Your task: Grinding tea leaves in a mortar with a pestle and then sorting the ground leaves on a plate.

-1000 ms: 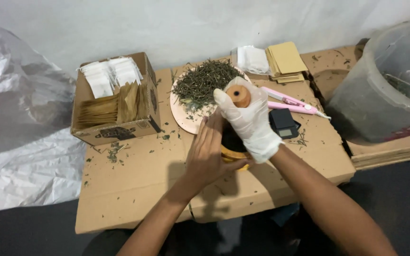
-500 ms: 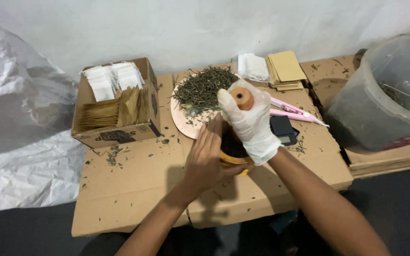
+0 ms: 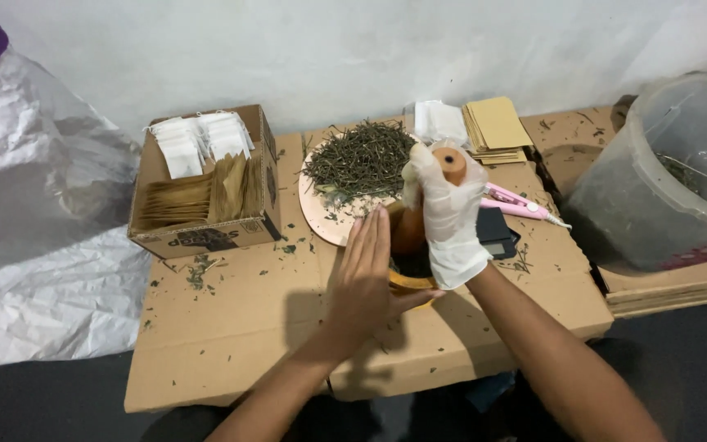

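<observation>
Near the front edge of the cardboard sheet (image 3: 231,344), the gloved right hand (image 3: 450,214) wraps tight around the wooden pestle (image 3: 450,164) standing in the mortar (image 3: 412,274), while the bare left hand (image 3: 367,274), open and flat, only braces its side, so a hard push could tip the mortar and spill dried leaves (image 3: 360,157) off the copper plate (image 3: 329,219) just behind

pestle (image 3: 450,164): smooth wood | right hand (image 3: 450,214): matt white rubber glove | left hand (image 3: 367,282): bare | plate (image 3: 321,214): smooth coppery metal | tabletop (image 3: 231,327): matt brown cardboard | box (image 3: 206,237): cardboard | tub (image 3: 656,188): cloudy plastic | herbs (image 3: 360,157): dry, rough
</observation>
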